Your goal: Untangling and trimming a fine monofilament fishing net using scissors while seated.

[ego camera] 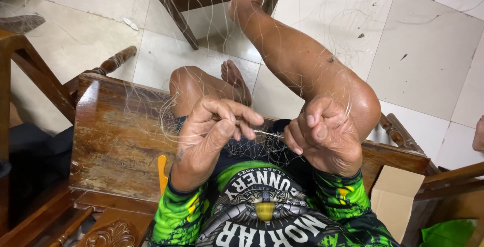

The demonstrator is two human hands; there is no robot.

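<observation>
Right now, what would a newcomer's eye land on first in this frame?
The two hands at centre: the left hand and right hand pinch a thin pale strand between them. Fine, nearly clear netting drapes over the raised knees and a worn wooden bench at left. Bright green patterned sleeves frame the bottom edge.

Net between hands; cardboard box right; bench left.

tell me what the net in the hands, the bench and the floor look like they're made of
Net: fine, clear, glossy strands, probably nylon monofilament, pinched between left hand and right hand.
Bench: dark varnished wood with visible grain, worn dull in patches.
Floor: large pale tiles with grout lines, likely ceramic, scuffed.
</observation>
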